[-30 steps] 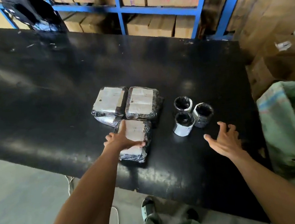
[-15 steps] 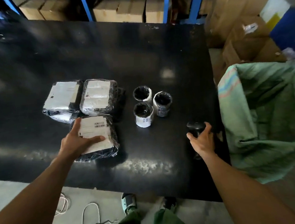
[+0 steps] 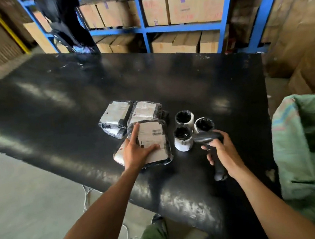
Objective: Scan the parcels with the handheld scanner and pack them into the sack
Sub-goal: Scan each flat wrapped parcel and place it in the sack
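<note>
On the black table [image 3: 56, 109] we see two flat parcels [image 3: 117, 112] side by side at the far left of the group, and just near of them the labelled parcel [image 3: 150, 139] under our left hand [image 3: 134, 152], index finger straight along its left edge, thumb pressed flat across the label: fingers extended, pressing down, not curled round it. Its long axis runs near to far, barcode at the far right of the label. Right of it stand three wrapped cylinders [image 3: 184, 118], upright in a tight cluster. Our right hand [image 3: 222, 151] grips the handheld scanner [image 3: 207, 138] by its handle, head pointing left, just past the nearest cylinder. We judge the scan turns on swinging that head left onto the barcode. The green sack [image 3: 303, 144] lies at the far right, nearest the scanner hand
</note>
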Demonstrator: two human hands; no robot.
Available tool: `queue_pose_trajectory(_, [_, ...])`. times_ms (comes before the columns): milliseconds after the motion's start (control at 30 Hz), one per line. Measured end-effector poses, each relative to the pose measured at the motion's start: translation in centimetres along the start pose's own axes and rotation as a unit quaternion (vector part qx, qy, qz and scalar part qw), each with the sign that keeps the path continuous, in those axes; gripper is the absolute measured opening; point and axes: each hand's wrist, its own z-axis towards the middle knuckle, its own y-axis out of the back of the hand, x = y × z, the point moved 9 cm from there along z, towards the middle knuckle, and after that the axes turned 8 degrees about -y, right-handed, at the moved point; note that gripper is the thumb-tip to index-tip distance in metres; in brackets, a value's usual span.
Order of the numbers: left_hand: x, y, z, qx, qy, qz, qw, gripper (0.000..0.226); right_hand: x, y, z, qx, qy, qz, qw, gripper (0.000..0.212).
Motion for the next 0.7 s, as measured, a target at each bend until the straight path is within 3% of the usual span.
queue_pose_trajectory(167, [-0.7, -1.6, -1.1, -0.012, -0.009, -0.056, 0.998, 0.108, 5.6, -6.6, -3.7, 0.085, 0.115, -0.055, 0.988, 0.019])
queue_pose_trajectory(700, [-0.6, -3.0, -0.9, -0.034, -0.014, -0.127, 0.991, 0.111, 7.5, -7.5, -5.9, 0.031, 0.167, -0.162, 0.972, 0.028])
